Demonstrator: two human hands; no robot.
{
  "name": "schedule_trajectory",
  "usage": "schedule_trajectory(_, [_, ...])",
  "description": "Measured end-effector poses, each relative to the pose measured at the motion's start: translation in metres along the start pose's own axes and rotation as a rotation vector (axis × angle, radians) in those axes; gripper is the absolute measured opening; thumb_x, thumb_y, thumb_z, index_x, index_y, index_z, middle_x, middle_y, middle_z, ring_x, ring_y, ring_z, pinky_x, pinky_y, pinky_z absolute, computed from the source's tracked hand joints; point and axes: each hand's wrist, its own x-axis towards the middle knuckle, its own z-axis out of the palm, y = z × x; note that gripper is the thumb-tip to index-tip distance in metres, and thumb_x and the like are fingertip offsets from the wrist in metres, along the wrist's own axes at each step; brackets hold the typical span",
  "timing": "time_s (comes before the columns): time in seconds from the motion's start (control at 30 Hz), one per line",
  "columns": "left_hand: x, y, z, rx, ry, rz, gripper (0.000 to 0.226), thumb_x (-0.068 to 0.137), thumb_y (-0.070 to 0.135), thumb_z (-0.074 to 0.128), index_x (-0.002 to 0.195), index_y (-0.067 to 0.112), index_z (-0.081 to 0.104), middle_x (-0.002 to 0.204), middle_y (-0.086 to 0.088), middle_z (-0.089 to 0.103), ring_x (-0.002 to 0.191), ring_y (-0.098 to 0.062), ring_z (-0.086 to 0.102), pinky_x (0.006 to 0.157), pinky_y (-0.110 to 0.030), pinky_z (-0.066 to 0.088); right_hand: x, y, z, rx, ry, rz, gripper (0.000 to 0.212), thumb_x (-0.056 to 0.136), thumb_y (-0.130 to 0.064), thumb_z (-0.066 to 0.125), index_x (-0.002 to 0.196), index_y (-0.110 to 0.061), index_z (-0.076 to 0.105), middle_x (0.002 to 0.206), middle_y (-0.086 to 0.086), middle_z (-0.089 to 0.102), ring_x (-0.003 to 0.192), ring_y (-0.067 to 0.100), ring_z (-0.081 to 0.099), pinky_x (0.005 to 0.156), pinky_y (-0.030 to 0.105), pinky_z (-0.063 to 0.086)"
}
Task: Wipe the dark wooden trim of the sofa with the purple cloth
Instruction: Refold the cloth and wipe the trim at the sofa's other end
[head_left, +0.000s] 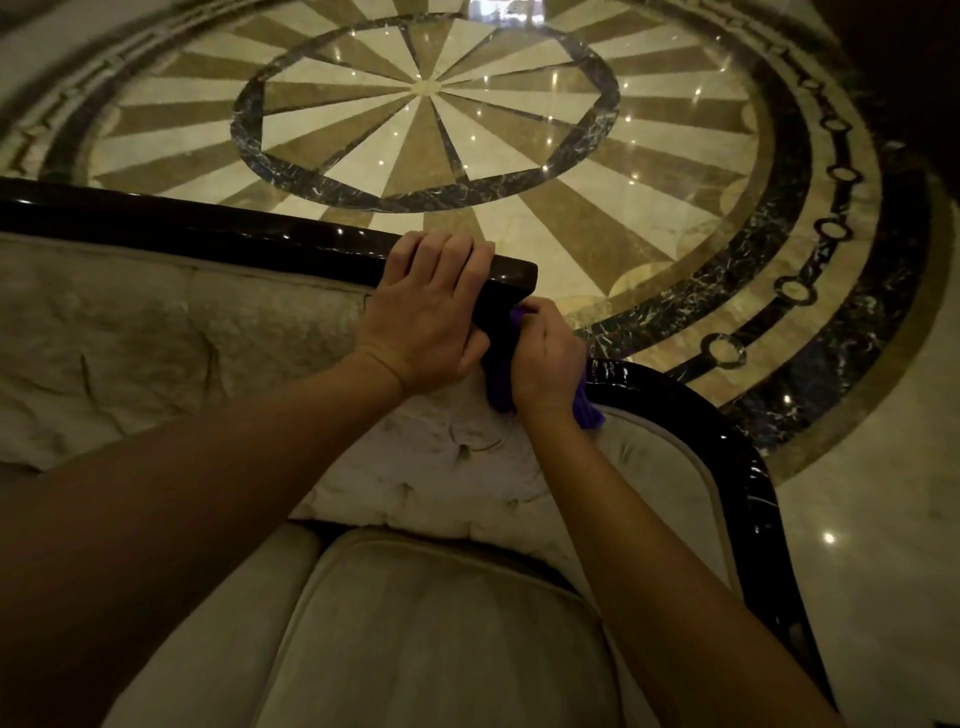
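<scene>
A patterned marble floor fills the upper view. Below it stands the pale sofa, tufted back and seat cushion visible. Its dark wooden trim runs left to right along the top of the back, ends at a squared corner, then resumes lower and curves down the right side. The left hand curls its fingers over the trim's end. The right hand grips the purple cloth, bunched against the trim just below that corner.
</scene>
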Motion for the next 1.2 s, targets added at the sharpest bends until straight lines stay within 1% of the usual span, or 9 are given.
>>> schedule_trajectory(0.13, [0.001, -0.002, -0.002, -0.063, -0.008, -0.009, 0.073, 0.076, 0.040, 0.046, 0.138, 0.002, 0.048, 0.132, -0.022, 0.057, 0.121, -0.038, 0.047, 0.109, -0.049, 0.028, 0.007, -0.028, 0.009, 0.441, 0.064, 0.308, 0.029, 0.089, -0.031, 0.044, 0.071, -0.030, 0.067, 0.065, -0.021, 0.065, 0.062, -0.005, 0.054, 0.060, 0.017, 0.042])
schedule_trajectory(0.23, [0.000, -0.003, -0.004, -0.104, -0.018, -0.015, 0.075, 0.075, 0.041, 0.044, 0.139, 0.002, 0.049, 0.135, -0.022, 0.056, 0.122, -0.037, 0.048, 0.108, -0.048, 0.029, 0.018, -0.037, 0.005, 0.752, 0.033, 0.511, 0.025, 0.082, -0.036, 0.056, 0.078, -0.026, 0.078, 0.080, -0.007, 0.075, 0.079, 0.009, 0.067, 0.066, 0.026, 0.054])
schedule_trajectory(0.37, [0.000, -0.003, -0.005, -0.134, -0.007, -0.002, 0.075, 0.077, 0.042, 0.044, 0.141, 0.003, 0.049, 0.136, -0.022, 0.056, 0.123, -0.036, 0.046, 0.108, -0.046, 0.028, 0.032, -0.036, -0.004, 0.935, -0.117, 0.467, 0.027, 0.086, -0.033, 0.062, 0.097, -0.016, 0.079, 0.100, 0.008, 0.076, 0.096, 0.024, 0.070, 0.080, 0.038, 0.059])
schedule_trajectory(0.43, [0.000, -0.003, -0.004, -0.131, -0.013, -0.004, 0.074, 0.078, 0.042, 0.044, 0.141, 0.003, 0.049, 0.135, -0.022, 0.057, 0.122, -0.037, 0.048, 0.108, -0.046, 0.028, 0.033, -0.034, -0.003, 0.842, -0.131, 0.456, 0.022, 0.085, -0.035, 0.066, 0.091, -0.020, 0.081, 0.099, 0.007, 0.075, 0.097, 0.024, 0.068, 0.087, 0.043, 0.057])
schedule_trajectory(0.53, [0.001, -0.003, -0.002, -0.109, -0.007, -0.011, 0.074, 0.077, 0.042, 0.045, 0.140, 0.003, 0.049, 0.135, -0.021, 0.056, 0.122, -0.036, 0.047, 0.108, -0.046, 0.028, 0.037, -0.033, -0.003, 0.547, -0.162, 0.490, 0.034, 0.096, -0.041, 0.063, 0.068, -0.026, 0.075, 0.068, -0.009, 0.071, 0.065, 0.005, 0.066, 0.061, 0.023, 0.053])
schedule_trajectory(0.67, [0.001, -0.002, 0.000, -0.096, 0.020, -0.017, 0.072, 0.078, 0.040, 0.046, 0.139, 0.004, 0.047, 0.133, -0.021, 0.056, 0.122, -0.033, 0.041, 0.107, -0.046, 0.027, 0.042, -0.021, 0.002, -0.103, -0.299, 0.205, 0.040, 0.107, -0.026, 0.045, 0.068, -0.024, 0.050, 0.067, -0.009, 0.051, 0.065, 0.014, 0.047, 0.054, 0.029, 0.029])
schedule_trajectory(0.83, [0.001, 0.001, 0.002, -0.049, 0.018, -0.037, 0.069, 0.080, 0.038, 0.049, 0.141, 0.004, 0.045, 0.135, -0.021, 0.055, 0.123, -0.035, 0.041, 0.108, -0.047, 0.027, 0.050, -0.009, -0.007, -0.385, -0.464, 0.175, 0.033, 0.090, -0.038, 0.044, 0.064, -0.018, 0.045, 0.068, 0.006, 0.052, 0.066, 0.026, 0.049, 0.052, 0.036, 0.024])
schedule_trajectory(1.0, [0.001, 0.008, 0.000, 0.007, -0.001, -0.090, 0.070, 0.079, 0.039, 0.052, 0.140, 0.005, 0.043, 0.136, -0.023, 0.052, 0.125, -0.038, 0.041, 0.111, -0.049, 0.025, 0.070, 0.004, -0.024, -0.811, -0.595, 0.227, 0.041, 0.095, -0.050, 0.055, 0.114, -0.016, 0.067, 0.110, 0.013, 0.067, 0.103, 0.036, 0.065, 0.075, 0.037, 0.040])
schedule_trajectory(1.2, [0.000, 0.021, -0.003, -0.012, 0.009, -0.194, 0.070, 0.077, 0.037, 0.054, 0.139, 0.004, 0.045, 0.137, -0.026, 0.052, 0.126, -0.037, 0.034, 0.115, -0.050, 0.021, 0.080, 0.009, -0.060, -1.046, -0.610, 0.210, 0.041, 0.096, -0.045, 0.058, 0.125, -0.016, 0.067, 0.127, 0.010, 0.067, 0.115, 0.032, 0.064, 0.079, 0.038, 0.038])
